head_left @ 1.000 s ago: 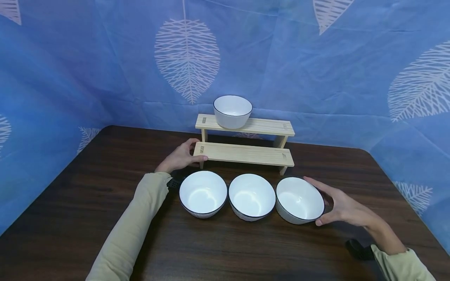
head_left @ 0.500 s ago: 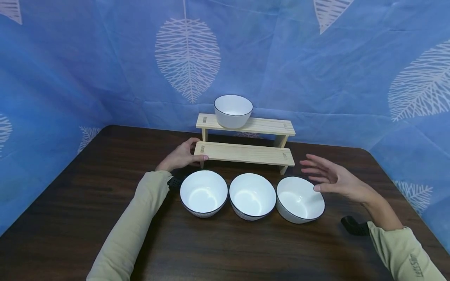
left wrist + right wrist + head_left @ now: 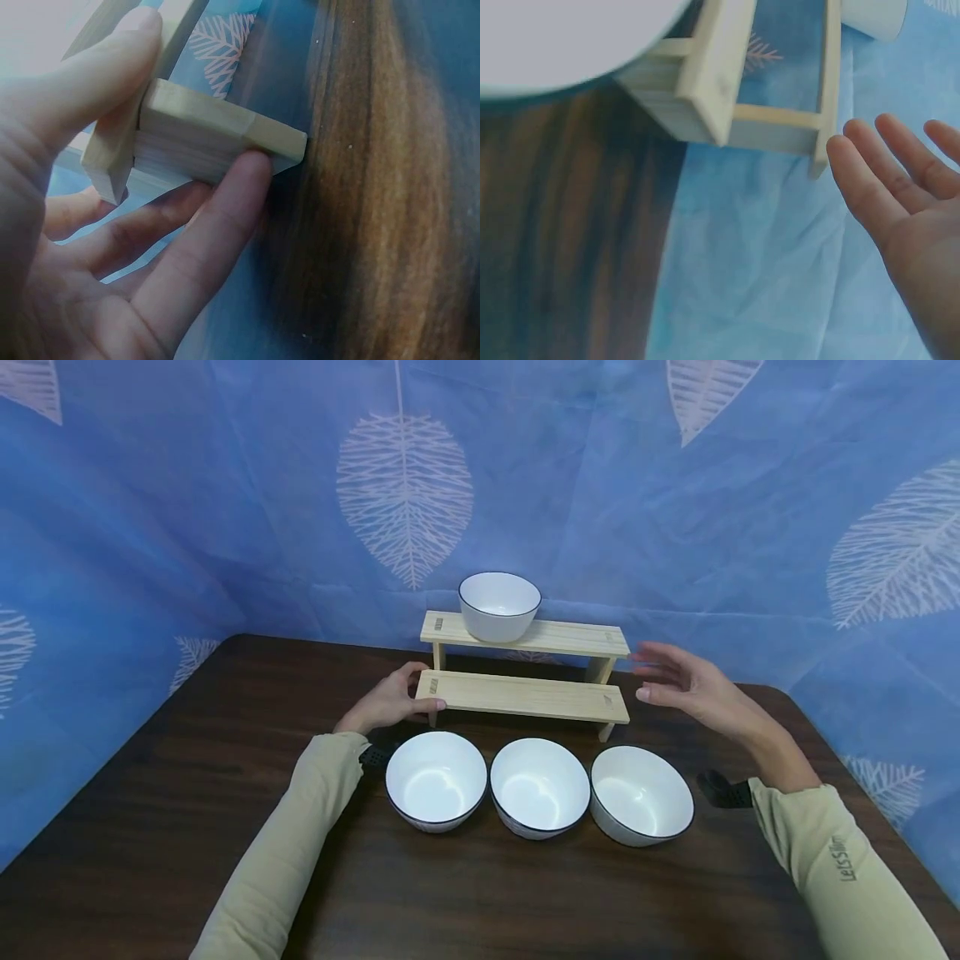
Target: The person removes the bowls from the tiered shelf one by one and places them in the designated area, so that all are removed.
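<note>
A two-step wooden shelf (image 3: 525, 696) stands at the back of the table. My left hand (image 3: 385, 702) grips the left end of its lower board, thumb on top; in the left wrist view its fingers (image 3: 202, 255) reach under and along the leg. On the upper board sits a white bowl (image 3: 498, 625) with a dark rim. Three similar bowls line up in front of the shelf: a left bowl (image 3: 437, 781), a middle bowl (image 3: 540, 789) and a right bowl (image 3: 641, 797). My right hand (image 3: 701, 693), holding nothing, hovers beside the upper board's right end, fingers extended.
The dark wood table (image 3: 480, 902) has rounded back corners. A blue cloth (image 3: 570, 485) with white leaf prints hangs behind and at both sides. The three front bowls stand close together, near the shelf's front legs.
My right hand has let go of the right bowl, risen and moved back and left to the shelf's right end. The left hand keeps its grip on the shelf; the bowls stay put.
</note>
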`<state>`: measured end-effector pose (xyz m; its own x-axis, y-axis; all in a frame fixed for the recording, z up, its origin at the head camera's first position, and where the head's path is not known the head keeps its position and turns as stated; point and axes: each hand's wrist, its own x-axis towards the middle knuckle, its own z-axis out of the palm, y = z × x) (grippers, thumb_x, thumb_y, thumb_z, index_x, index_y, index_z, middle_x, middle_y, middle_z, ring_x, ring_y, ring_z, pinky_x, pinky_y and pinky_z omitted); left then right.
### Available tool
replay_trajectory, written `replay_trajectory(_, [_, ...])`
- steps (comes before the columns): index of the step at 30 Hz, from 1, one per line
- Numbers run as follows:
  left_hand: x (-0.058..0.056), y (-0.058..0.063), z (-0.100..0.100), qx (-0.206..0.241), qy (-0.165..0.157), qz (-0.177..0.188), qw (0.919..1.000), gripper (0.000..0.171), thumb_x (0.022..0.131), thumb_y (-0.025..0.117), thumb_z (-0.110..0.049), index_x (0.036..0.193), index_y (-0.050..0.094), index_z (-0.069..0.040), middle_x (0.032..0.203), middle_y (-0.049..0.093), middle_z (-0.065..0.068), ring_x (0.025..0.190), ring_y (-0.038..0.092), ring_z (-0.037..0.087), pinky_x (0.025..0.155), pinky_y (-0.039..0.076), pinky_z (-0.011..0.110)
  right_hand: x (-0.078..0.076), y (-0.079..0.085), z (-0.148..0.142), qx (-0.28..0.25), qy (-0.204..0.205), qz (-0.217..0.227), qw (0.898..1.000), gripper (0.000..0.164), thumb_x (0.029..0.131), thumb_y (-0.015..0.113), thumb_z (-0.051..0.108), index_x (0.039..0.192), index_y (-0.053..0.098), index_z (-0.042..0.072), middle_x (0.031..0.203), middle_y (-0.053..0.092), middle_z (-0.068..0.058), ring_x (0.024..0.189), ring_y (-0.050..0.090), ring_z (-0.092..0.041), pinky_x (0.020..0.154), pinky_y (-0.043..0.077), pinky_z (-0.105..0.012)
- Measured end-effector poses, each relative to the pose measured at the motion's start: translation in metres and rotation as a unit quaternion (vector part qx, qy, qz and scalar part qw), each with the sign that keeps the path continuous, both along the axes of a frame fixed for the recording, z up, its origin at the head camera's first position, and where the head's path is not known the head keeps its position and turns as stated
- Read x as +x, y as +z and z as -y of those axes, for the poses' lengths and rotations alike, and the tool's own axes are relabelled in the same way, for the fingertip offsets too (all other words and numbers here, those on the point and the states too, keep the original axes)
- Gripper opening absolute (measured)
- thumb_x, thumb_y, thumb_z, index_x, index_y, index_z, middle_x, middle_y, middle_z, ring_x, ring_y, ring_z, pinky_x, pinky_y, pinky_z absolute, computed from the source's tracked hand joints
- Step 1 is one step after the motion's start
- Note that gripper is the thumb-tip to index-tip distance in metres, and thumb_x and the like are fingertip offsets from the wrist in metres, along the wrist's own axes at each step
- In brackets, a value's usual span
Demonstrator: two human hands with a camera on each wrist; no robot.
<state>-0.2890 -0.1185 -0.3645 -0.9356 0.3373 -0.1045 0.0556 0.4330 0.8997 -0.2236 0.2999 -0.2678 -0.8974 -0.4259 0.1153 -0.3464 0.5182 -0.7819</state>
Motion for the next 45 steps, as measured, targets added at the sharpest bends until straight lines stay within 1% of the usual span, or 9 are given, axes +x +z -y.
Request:
replay_trajectory(2, [0.000, -0.001, 0.000, 0.003, -0.002, 0.000, 1.0000, 0.079, 0.094, 0.076, -0.013, 0.153, 0.027, 0.005, 0.133, 0.051, 0.030, 0.108, 0.065, 0.037, 0.086, 0.060, 0.045, -0.008, 0.006, 0.009, 0.012, -0.009, 0.000, 1.000, 0.070, 0.101, 0.063, 0.008, 0.158, 0.023, -0.004, 0.154, 0.036, -0.028, 0.138, 0.041, -0.040, 0.089, 0.049, -0.012])
replay_trajectory(3, [0.000, 0.000, 0.000, 0.007, -0.004, 0.000, 1.0000, 0.079, 0.094, 0.076, -0.012, 0.153, 0.027, 0.005, 0.133, 0.051, 0.030, 0.108, 0.066, 0.038, 0.086, 0.060, 0.045, -0.011, 0.010, 0.013, 0.018, -0.013, -0.002, 1.000, 0.070, 0.101, 0.063, 0.009, 0.158, 0.024, -0.004, 0.154, 0.036, -0.028, 0.138, 0.039, -0.045, 0.089, 0.049, -0.012])
replay_trajectory(6, [-0.001, 0.000, 0.000, 0.015, -0.007, -0.003, 0.9999, 0.079, 0.094, 0.076, -0.012, 0.153, 0.026, 0.006, 0.132, 0.051, 0.030, 0.108, 0.066, 0.038, 0.086, 0.060, 0.045, -0.021, 0.019, 0.024, 0.026, -0.023, -0.009, 0.999, 0.069, 0.101, 0.064, 0.011, 0.157, 0.026, -0.003, 0.154, 0.038, -0.025, 0.138, 0.041, -0.042, 0.093, 0.049, -0.018])
replay_trajectory(12, [0.000, 0.000, 0.001, 0.015, -0.007, -0.008, 0.9998, 0.077, 0.094, 0.075, -0.011, 0.152, 0.028, 0.006, 0.133, 0.051, 0.030, 0.108, 0.065, 0.038, 0.086, 0.060, 0.045, -0.032, 0.025, 0.040, 0.022, -0.041, 0.002, 0.999, 0.070, 0.100, 0.066, 0.016, 0.157, 0.029, -0.001, 0.154, 0.040, -0.021, 0.139, 0.042, -0.036, 0.105, 0.044, -0.047])
replay_trajectory(18, [0.004, -0.001, -0.001, 0.015, -0.009, -0.006, 0.9998, 0.074, 0.094, 0.074, -0.010, 0.151, 0.029, 0.006, 0.133, 0.051, 0.030, 0.108, 0.065, 0.038, 0.086, 0.060, 0.046, -0.041, 0.023, 0.053, 0.007, -0.047, 0.005, 0.999, 0.074, 0.100, 0.065, 0.018, 0.158, 0.024, -0.003, 0.155, 0.037, -0.025, 0.141, 0.039, -0.039, 0.112, 0.036, -0.058])
replay_trajectory(28, [0.004, -0.003, -0.003, 0.001, -0.006, -0.020, 0.9998, 0.076, 0.093, 0.076, -0.013, 0.151, 0.030, 0.006, 0.131, 0.052, 0.030, 0.104, 0.065, 0.035, 0.088, 0.060, 0.045, -0.063, 0.012, 0.078, -0.051, -0.062, 0.043, 0.996, 0.077, 0.102, 0.061, 0.014, 0.160, 0.014, -0.004, 0.158, 0.031, -0.027, 0.144, 0.035, -0.040, 0.116, 0.033, -0.053])
replay_trajectory(32, [0.003, -0.004, -0.003, -0.007, -0.005, -0.025, 0.9997, 0.076, 0.093, 0.076, -0.013, 0.151, 0.030, 0.006, 0.131, 0.053, 0.029, 0.104, 0.065, 0.034, 0.088, 0.059, 0.045, -0.069, 0.009, 0.087, -0.058, -0.073, 0.047, 0.995, 0.079, 0.101, 0.062, 0.014, 0.160, 0.012, -0.004, 0.159, 0.030, -0.027, 0.144, 0.035, -0.040, 0.117, 0.033, -0.053])
replay_trajectory(38, [0.004, -0.003, -0.002, 0.015, -0.005, -0.007, 0.9998, 0.076, 0.094, 0.075, -0.010, 0.152, 0.028, 0.006, 0.131, 0.051, 0.030, 0.107, 0.065, 0.038, 0.087, 0.060, 0.045, -0.076, 0.008, 0.102, -0.071, -0.073, 0.045, 0.994, 0.081, 0.099, 0.064, 0.012, 0.160, 0.013, -0.002, 0.160, 0.029, -0.025, 0.145, 0.034, -0.040, 0.116, 0.033, -0.054])
replay_trajectory(45, [0.002, -0.003, 0.000, 0.020, 0.002, -0.001, 0.9998, 0.076, 0.094, 0.075, -0.009, 0.151, 0.028, 0.006, 0.132, 0.050, 0.031, 0.107, 0.065, 0.039, 0.085, 0.060, 0.046, -0.082, 0.007, 0.120, -0.078, -0.061, 0.048, 0.994, 0.089, 0.097, 0.068, 0.015, 0.162, 0.009, 0.003, 0.162, 0.024, -0.022, 0.146, 0.031, -0.039, 0.116, 0.034, -0.055])
